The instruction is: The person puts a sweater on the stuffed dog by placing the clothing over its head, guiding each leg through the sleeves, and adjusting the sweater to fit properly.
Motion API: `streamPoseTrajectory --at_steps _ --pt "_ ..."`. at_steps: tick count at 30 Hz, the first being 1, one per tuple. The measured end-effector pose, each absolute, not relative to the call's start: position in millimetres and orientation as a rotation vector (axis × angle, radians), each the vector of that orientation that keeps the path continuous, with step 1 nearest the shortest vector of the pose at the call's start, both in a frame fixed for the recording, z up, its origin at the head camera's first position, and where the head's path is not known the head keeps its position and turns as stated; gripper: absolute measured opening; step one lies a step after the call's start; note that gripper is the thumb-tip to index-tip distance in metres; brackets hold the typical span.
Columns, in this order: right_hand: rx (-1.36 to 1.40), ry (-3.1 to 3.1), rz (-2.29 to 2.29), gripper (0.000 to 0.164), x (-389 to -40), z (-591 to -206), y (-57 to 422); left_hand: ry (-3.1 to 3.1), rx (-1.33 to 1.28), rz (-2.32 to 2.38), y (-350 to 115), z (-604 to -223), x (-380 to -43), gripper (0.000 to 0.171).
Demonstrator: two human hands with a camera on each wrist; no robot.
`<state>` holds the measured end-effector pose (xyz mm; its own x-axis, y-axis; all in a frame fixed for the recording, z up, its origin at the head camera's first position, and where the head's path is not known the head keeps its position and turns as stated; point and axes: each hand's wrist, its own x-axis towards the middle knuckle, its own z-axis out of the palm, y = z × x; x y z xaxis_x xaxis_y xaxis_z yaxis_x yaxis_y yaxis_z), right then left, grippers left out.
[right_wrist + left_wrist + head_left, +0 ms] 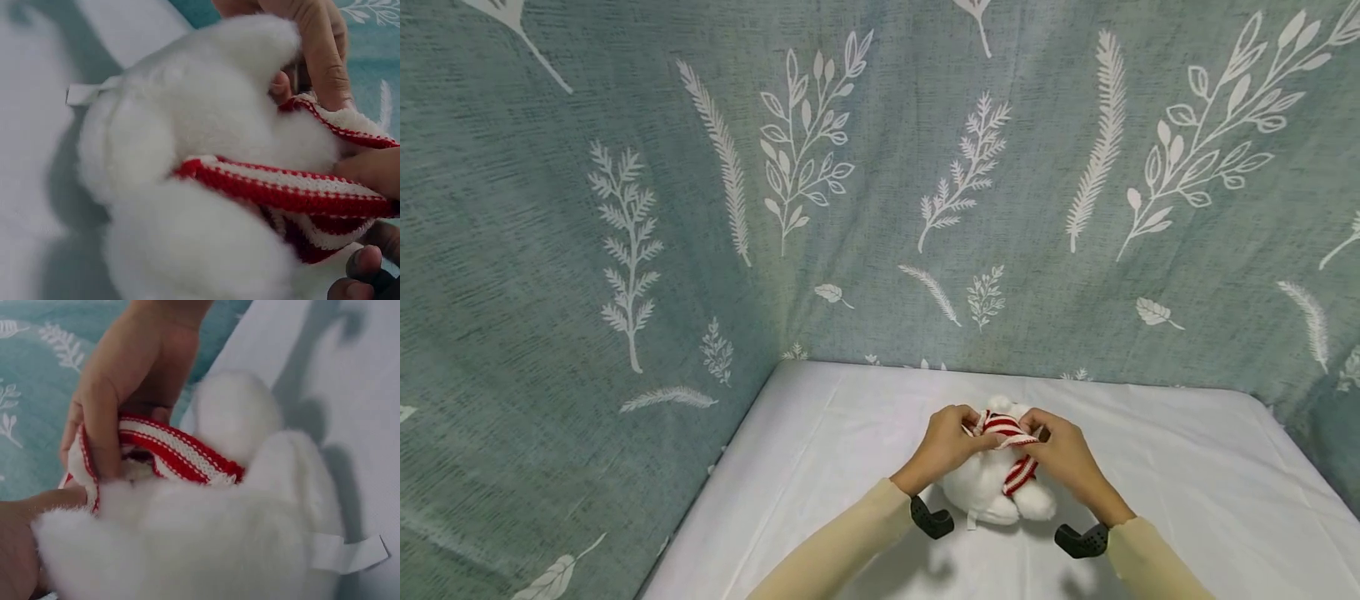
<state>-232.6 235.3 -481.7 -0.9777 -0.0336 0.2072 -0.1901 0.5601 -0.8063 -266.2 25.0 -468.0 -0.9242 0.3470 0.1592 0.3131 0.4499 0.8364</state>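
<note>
A fluffy white plush toy (964, 490) sits on the white-covered table, wearing a knitted scarf (1019, 476) with red and white stripes. My left hand (946, 440) pinches the scarf's band on the left side. On the other side my right hand (1067, 457) grips it between thumb and fingers. One striped end hangs down the toy's body. In the left wrist view the knitted band (181, 447) stands off the fur in a loop. From the right wrist, the band (287, 187) stretches across the fur (194, 244) toward my right fingers.
A white cloth (820, 450) covers the table. Green-blue curtains (865, 317) with white leaf prints rise behind it and on the left. A small white fabric tag (362, 554) sticks out from the toy. Black devices (931, 518) sit under both wrists.
</note>
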Motion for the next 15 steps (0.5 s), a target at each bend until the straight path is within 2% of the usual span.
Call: streamPoseTrajectory --at_steps 8,15 --pt "0.307 -2.551 1.244 0.032 -230.5 -485.0 232.9 2.502 0.589 1.682 30.3 -471.9 -266.3 0.032" --pt "0.203 -2.534 1.152 0.019 -230.9 -481.0 229.9 2.433 0.718 1.692 30.2 -472.3 -267.5 0.050"
